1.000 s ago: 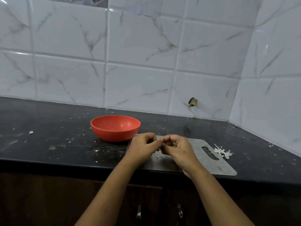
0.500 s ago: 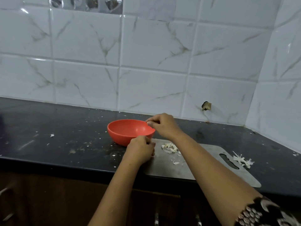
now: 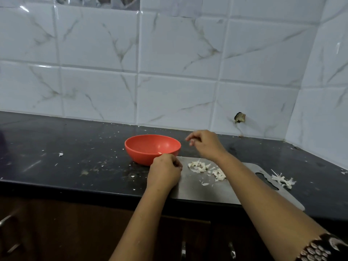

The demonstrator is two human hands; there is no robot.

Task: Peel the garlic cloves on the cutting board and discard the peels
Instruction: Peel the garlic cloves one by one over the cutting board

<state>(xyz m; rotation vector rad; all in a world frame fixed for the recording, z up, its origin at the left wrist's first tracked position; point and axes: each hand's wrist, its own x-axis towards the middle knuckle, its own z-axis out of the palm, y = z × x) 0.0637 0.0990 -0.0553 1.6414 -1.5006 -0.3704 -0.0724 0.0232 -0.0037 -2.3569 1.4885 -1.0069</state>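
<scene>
A steel cutting board (image 3: 197,191) lies on the black counter, with a small heap of garlic cloves and peels (image 3: 199,165) on its far left part. My left hand (image 3: 163,171) rests at the board's left edge with its fingers curled into a fist; nothing shows in it. Behind the board my right hand (image 3: 206,145) hovers just right of the orange bowl (image 3: 139,157), fingers loosely curled and holding nothing visible. One pale clove (image 3: 159,153) lies inside the bowl near its front rim.
A clump of white peel (image 3: 282,180) lies on the counter by the board's handle slot. Small white scraps (image 3: 60,154) dot the black counter (image 3: 75,166). The tiled wall (image 3: 169,91) closes the back and right. Cabinet doors sit below the counter edge.
My hands parted over the board. My right hand reached to the bowl's rim, then drew back to its right. My left hand stayed at the board's left edge.
</scene>
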